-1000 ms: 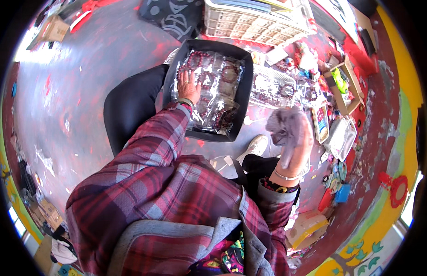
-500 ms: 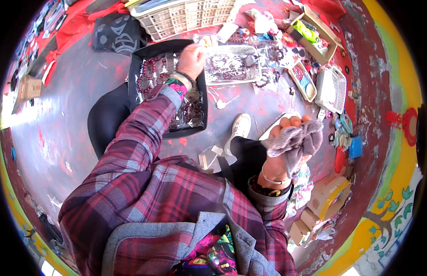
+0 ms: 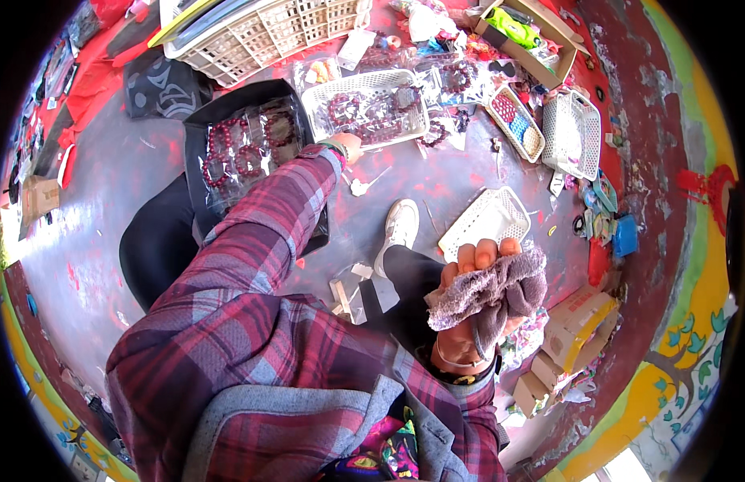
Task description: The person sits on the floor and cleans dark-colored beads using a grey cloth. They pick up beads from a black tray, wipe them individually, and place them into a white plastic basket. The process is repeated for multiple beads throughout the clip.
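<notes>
While the person in the plaid jacket (image 3: 268, 349) leans over the floor, the right hand (image 3: 460, 333) is turned palm up, its fingers curled snugly round a crumpled grey-purple cloth (image 3: 489, 293). From where I stand, the cloth looks soft and fuzzy; its long axis slants across the palm from lower left to upper right, with a smoother tail drooping toward the wrist. Past the knees sits a black tray (image 3: 194, 161) of dark-red bead bracelets (image 3: 248, 161) in clear bags. Just beside it, the left hand (image 3: 350, 146) is at the near rim of a white perforated basket (image 3: 316, 103); its fingers are mostly hidden, so I can't tell how far they spread or whether they hold anything. That basket, loaded with more bagged bracelets, lies lengthwise left to right. Behind stands a cream lattice crate (image 3: 268, 40).
</notes>
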`<state>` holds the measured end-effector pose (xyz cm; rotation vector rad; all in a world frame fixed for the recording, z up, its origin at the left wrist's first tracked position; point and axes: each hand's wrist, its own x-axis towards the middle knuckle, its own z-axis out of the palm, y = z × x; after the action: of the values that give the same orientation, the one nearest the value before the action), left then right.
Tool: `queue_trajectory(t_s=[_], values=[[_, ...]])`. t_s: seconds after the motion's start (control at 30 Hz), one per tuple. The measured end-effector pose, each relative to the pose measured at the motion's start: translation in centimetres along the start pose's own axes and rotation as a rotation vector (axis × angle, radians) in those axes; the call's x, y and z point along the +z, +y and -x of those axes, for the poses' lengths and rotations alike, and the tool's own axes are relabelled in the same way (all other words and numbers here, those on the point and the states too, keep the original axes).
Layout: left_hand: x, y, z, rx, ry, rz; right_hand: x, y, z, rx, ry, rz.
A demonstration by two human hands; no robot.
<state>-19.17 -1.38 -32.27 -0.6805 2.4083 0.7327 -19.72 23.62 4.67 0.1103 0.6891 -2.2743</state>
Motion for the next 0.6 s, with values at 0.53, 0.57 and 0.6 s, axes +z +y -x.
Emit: queue_trajectory(t_s=[0.53,0.57,0.6], values=[[-8.1,0.2,7.0,0.328,0.320,0.695,0.4,1.5,-0.8,-0.152,0.044,0.118],[-9.9,0.9,9.7,0.225,0.166,0.909,0.2,1.6,-0.7,-0.133,-0.024,0.130],[-10.4,0.3,10.9,0.370,0.216,1.026,0.0,1.6,-0.8,-0.111,-0.093,0.144]])
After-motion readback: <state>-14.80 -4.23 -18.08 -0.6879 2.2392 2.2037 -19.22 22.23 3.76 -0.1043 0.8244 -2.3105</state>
